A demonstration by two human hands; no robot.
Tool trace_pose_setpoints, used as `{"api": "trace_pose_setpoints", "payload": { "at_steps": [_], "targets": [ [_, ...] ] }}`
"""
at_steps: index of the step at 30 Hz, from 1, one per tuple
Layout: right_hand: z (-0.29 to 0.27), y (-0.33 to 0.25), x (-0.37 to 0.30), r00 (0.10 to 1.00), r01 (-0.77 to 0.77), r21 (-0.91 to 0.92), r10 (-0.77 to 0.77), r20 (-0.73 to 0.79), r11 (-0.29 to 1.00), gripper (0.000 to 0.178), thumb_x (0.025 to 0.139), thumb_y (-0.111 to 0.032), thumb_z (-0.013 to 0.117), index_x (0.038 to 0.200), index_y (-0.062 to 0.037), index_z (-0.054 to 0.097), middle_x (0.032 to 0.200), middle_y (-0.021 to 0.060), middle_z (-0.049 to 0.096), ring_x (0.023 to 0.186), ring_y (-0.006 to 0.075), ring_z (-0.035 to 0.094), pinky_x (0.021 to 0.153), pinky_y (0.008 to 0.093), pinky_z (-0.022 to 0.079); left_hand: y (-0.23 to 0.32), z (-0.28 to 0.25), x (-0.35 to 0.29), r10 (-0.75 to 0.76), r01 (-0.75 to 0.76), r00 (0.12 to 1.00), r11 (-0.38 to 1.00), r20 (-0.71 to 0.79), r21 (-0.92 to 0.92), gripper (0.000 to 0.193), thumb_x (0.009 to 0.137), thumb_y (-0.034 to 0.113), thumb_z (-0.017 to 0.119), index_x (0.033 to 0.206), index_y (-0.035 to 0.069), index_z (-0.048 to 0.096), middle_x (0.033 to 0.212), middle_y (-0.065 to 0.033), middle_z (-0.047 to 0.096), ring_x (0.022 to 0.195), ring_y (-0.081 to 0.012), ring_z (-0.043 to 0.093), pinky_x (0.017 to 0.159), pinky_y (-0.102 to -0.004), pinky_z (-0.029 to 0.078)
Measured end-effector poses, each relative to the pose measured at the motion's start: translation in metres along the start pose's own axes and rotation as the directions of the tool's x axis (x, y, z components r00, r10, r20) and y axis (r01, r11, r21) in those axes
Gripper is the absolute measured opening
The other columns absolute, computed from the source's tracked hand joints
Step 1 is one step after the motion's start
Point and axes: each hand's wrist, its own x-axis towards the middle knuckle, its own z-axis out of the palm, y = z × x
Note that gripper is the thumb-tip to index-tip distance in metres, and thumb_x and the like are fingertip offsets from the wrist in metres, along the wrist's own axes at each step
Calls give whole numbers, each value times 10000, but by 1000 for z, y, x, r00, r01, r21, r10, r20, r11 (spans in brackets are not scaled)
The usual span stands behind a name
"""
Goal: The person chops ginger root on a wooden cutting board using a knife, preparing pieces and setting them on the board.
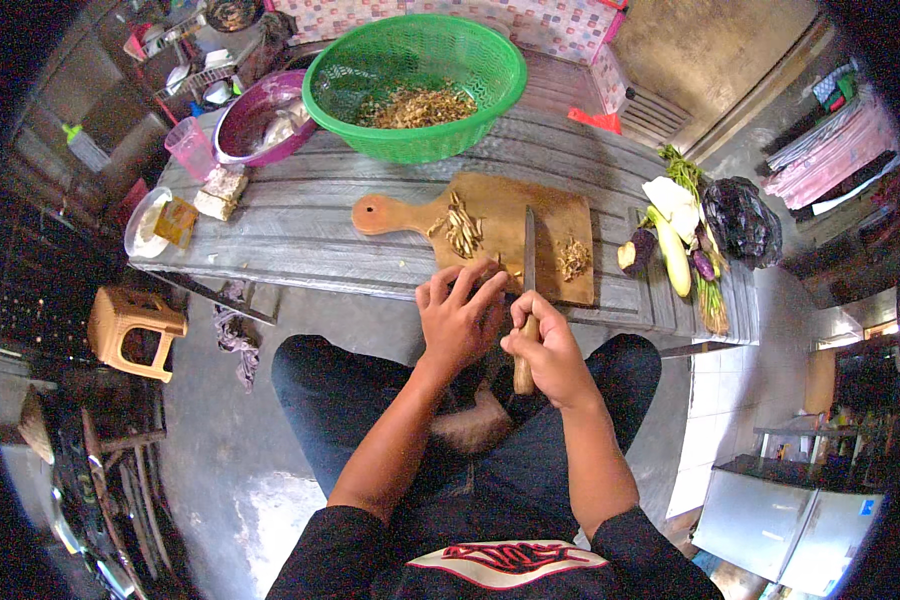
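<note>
One knife, wooden handle in right hand, fingers wrapped closely round it; blade over wooden cutting board, tip toward far side. Left hand palm down at board's near edge, fingers partly bent, slightly spread; cannot tell whether fingertips pinch anything. Left of blade: pale brown strips. Right of blade: small chopped heap. Board on gray counter. Beyond board, green basket with chopped brown bits. Vegetables and black plastic bag at counter's right.
</note>
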Motion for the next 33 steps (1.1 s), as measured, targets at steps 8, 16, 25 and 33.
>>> {"api": "trace_pose_setpoints", "payload": {
  "at_steps": [8, 16, 25, 33],
  "targets": [
    [0, 10, 8, 1000, 23, -77, -24, -17, 997, 269, 801, -15, 694, 946, -93, 481, 858, -16, 434, 778, 103, 433, 713, 293, 408, 1, 4, -1, -10, 10, 1000, 1000, 17, -14, 463, 755, 290, 779, 1215, 275, 733, 1336, 82, 651, 1160, -223, 570, 965, -423, 388],
    [6, 17, 7, 998, 62, -149, -64, -5, 987, 255, 798, 4, 664, 927, -101, 471, 864, -22, 412, 807, 95, 421, 729, 284, 400, 2, 4, -1, -15, 15, 1000, 1000, 26, 4, 469, 728, 298, 789, 1195, 280, 754, 1316, 79, 672, 1160, -237, 578, 965, -443, 396],
    [5, 1, -3, 999, -16, -6, 17, 30, 1000, 205, 864, 13, 618, 952, -109, 478, 922, -35, 408, 832, 65, 443, 735, 237, 444, 4, 1, 2, -16, 16, 1000, 1000, 1, -24, 421, 782, 281, 771, 1199, 275, 717, 1299, 90, 663, 1156, -205, 569, 974, -408, 383],
    [9, 17, 1, 999, 43, -163, -44, 1, 986, 227, 815, -17, 670, 936, -86, 491, 796, -23, 425, 732, 97, 427, 655, 304, 395, 4, 0, 2, -12, 12, 1000, 1000, 17, -9, 430, 777, 295, 763, 1203, 270, 714, 1298, 93, 661, 1160, -203, 565, 976, -405, 381]
  ]
}}
